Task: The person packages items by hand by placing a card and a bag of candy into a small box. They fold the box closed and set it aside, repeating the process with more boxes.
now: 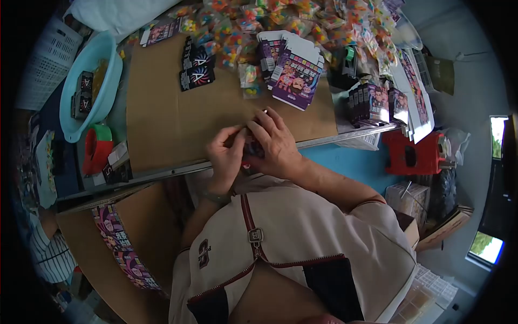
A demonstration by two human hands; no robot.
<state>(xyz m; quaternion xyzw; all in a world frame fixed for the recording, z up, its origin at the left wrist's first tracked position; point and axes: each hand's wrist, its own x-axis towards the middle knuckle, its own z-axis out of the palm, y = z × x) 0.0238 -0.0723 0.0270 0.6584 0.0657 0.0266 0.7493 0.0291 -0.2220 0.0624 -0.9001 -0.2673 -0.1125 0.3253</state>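
Note:
My left hand (pixel 225 156) and my right hand (pixel 276 143) meet at the table's front edge, both wrapped round a small dark purple box (pixel 253 147) that they largely cover. Beyond them on the cardboard sheet (pixel 162 119) lie flat purple printed cartons (pixel 297 78). Left of these cartons is a small clear packet of coloured candy (pixel 249 81). Black cards with a letter A (pixel 197 73) lie farther left.
Many candy packets (pixel 302 19) cover the back of the table. Filled boxes (pixel 372 102) stand at the right. A blue basin (pixel 112 70) and a red and green tape dispenser (pixel 98 148) are on the left. An open carton (pixel 145 216) sits below; a red stool (pixel 413 154) is at right.

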